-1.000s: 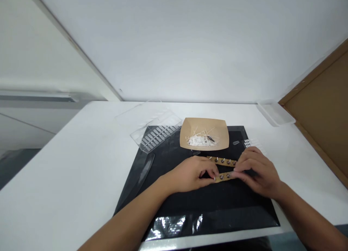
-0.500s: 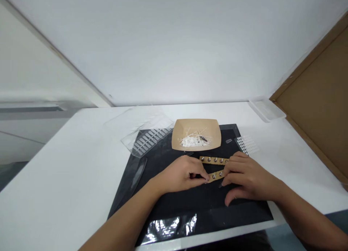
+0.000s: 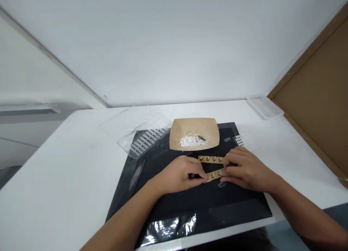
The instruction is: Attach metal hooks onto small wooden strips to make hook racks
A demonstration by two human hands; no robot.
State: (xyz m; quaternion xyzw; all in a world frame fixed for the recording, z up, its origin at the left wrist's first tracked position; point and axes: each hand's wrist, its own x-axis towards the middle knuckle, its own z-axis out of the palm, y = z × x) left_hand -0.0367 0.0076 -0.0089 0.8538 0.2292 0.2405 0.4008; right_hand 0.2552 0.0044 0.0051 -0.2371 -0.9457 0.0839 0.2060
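My left hand (image 3: pixel 187 173) pinches the left end of a tan strip (image 3: pixel 215 175) that carries small round metal studs. Over the right part of this strip is my right hand (image 3: pixel 244 169), its thumb and fingers closed at one of the studs; the fingertips hide whether anything small is between them. Behind lies a second tan strip (image 3: pixel 210 159) with several studs, its right end covered by my right fingers. Just below the right thumb a clear nail tip (image 3: pixel 222 184) rests on the black mat (image 3: pixel 190 204).
A brown paper tray (image 3: pixel 194 121) holds white bits and thin sticks. To its left is a clear case (image 3: pixel 146 142) of nail tips. At right lie a sheet of white adhesive dots (image 3: pixel 246 141), a loose nail tip (image 3: pixel 227 139) and a clear plastic box (image 3: pixel 265 108).
My right thumb has drawn in from spread to the strip, and the right fingers have closed together there. The nail tip beneath shows more fully. My left hand keeps its hold.
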